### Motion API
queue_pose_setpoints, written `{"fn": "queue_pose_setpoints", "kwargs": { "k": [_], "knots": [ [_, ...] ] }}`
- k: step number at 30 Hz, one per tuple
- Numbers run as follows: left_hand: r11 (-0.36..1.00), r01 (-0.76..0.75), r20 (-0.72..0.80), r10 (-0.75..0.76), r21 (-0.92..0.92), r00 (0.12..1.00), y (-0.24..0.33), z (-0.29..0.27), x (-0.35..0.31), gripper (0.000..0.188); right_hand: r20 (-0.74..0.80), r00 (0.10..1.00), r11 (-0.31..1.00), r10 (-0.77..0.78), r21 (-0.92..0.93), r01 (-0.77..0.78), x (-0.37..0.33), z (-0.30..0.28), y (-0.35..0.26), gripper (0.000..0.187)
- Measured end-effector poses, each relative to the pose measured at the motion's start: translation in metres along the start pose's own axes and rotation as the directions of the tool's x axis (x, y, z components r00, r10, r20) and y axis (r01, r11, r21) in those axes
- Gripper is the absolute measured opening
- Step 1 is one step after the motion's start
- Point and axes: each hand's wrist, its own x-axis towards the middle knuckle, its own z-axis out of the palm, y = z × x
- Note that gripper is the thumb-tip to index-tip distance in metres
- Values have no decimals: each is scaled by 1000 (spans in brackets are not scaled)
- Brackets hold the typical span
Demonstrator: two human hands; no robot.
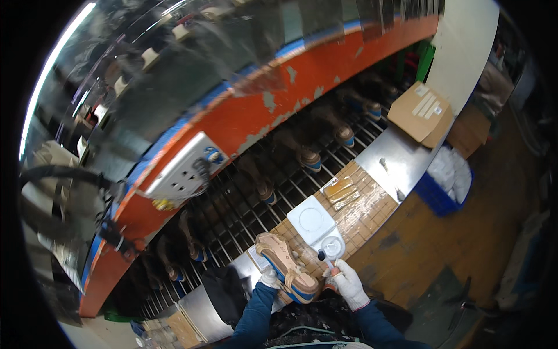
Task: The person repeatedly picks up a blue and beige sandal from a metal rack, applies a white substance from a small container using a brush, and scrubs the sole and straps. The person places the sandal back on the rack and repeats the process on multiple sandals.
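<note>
My left hand [269,278], in a white glove, is closed on the side of a sandal [286,263] with a tan sole and blue trim. The sandal is tilted over the bench edge in front of me. A small brush [325,259] with a dark tip is gripped in my gloved right hand [350,284]. Its tip is over or beside a small round white dish [333,247]; I cannot tell whether it touches. Just beyond the dish lies a white plastic tray or lid [311,220] with a round recess.
Several sandals, one of them a sandal [310,159], stand on a barred conveyor [226,232] beneath an orange panel [267,104]. Amber bars [342,193] lie on the bench mat. A cardboard box [421,114] and blue basket [444,186] are farther right; black cloth [224,294] is left.
</note>
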Motion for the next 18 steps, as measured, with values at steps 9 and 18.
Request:
{"fn": "queue_pose_setpoints", "kwargs": {
  "k": [9, 18],
  "knots": [
    [969, -107, 129, 137, -221, 982, -9, 36, -10, 84, -111, 988, 911, -104, -409, 50, -47, -61, -58, 18],
    [618, -511, 398, 782, -597, 480, 89, 216, -134, 112, -219, 900, 691, -376, -713, 115, -47, -89, -60, 13]
  ]
}}
